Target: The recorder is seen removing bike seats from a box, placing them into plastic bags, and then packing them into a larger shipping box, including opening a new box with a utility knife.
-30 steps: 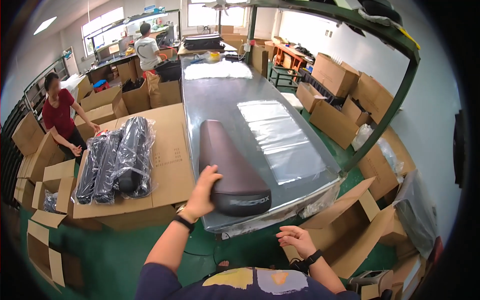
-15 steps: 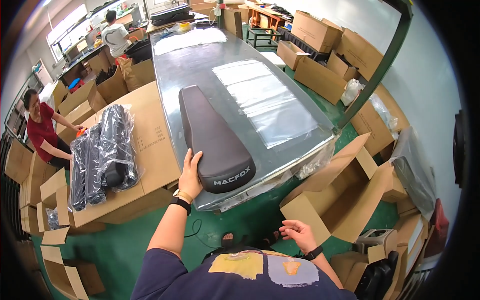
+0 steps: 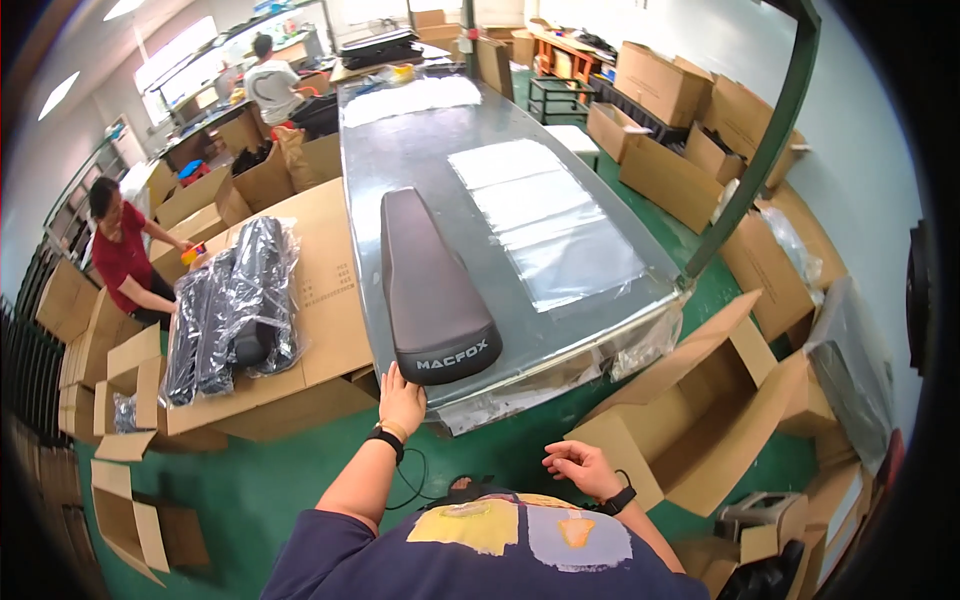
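A long, padded black bike seat (image 3: 432,285) lies on the dark tabletop (image 3: 420,130), its wide end with pale lettering toward me and its narrow end pointing away. My left hand (image 3: 402,402) is at the near left corner of the wide end, at the table's edge. Its fingers are stretched out and rest against the seat's side, without gripping it. In front of my body, off the table, my right hand (image 3: 584,468) hovers with loosely bent fingers and holds nothing.
Several seats in clear plastic (image 3: 240,310) lie on cardboard at left, beside a person in red (image 3: 120,250) holding something orange. Clear sheets (image 3: 550,230) cover part of the table. An open carton (image 3: 690,410) stands at right, below a green post (image 3: 755,160).
My left hand has slid back along the seat's side to its near corner. The seat has turned slightly, its near end a little farther left. My right hand stays off the table.
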Demonstrator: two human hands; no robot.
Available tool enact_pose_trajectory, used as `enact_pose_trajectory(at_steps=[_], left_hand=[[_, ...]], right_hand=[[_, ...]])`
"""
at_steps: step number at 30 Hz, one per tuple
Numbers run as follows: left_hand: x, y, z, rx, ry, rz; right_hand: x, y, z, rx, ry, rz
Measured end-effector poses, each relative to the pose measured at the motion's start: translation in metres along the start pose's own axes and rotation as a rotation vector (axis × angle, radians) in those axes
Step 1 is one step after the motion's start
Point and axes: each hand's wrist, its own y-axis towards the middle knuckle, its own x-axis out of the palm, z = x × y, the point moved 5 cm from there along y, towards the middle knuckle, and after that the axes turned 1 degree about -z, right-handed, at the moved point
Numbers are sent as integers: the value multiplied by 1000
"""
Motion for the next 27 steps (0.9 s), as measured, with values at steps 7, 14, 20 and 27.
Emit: enact_pose_trajectory(at_steps=[7,14,20,27], left_hand=[[0,-62,39,-261,-63,111],[144,-225,78,-442,-373,-870],[123,-298,86,-818,-466,-701],[157,-326,80,-703,-146,-1009]], right_hand=[[-73,-16,-2,-47,-100,-74],[-124,-57,25,33,-129,-173],[-157,-70,47,78,-101,-199],[-171,-79,44,44,-106,-186]])
